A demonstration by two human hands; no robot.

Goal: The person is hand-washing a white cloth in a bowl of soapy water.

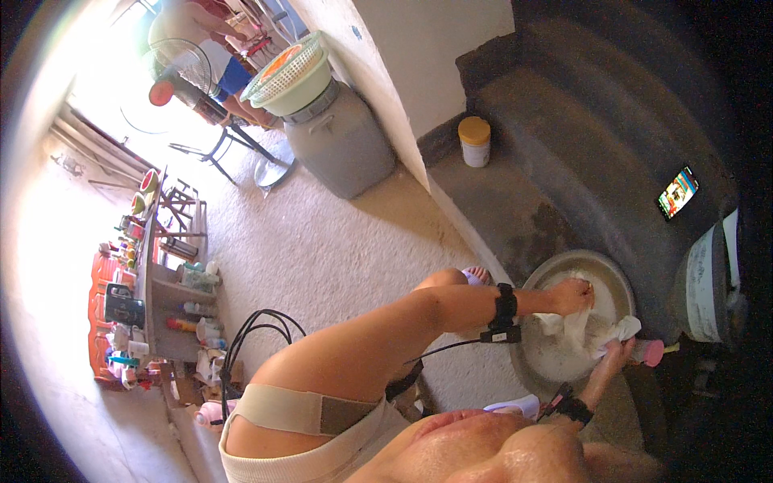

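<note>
A round metal basin (pixel 529 283) of cloudy, sudsy water stands low at the right. In it lies a wet white cloth (pixel 576 330). My left hand (pixel 572 296) reaches over the basin, its fingers curled closed; the cloth runs up against its underside, though the fingertips are partly hidden. At the basin's near right rim, my right hand (pixel 614 357) grips a bunched end of the cloth. Just beyond that hand is a pink object (pixel 648 352) with a yellowish tip; its kind is unclear. Each wrist wears a black strap.
Dark steps hold a lit phone (pixel 678 193) and a white jar with a yellow lid (pixel 474 142). A pale bucket (pixel 707 282) stands right of the basin. Behind are a large grey barrel (pixel 342 149) topped by baskets, a fan (pixel 181 84), a person (pixel 189 36) and a cluttered shelf (pixel 173 298).
</note>
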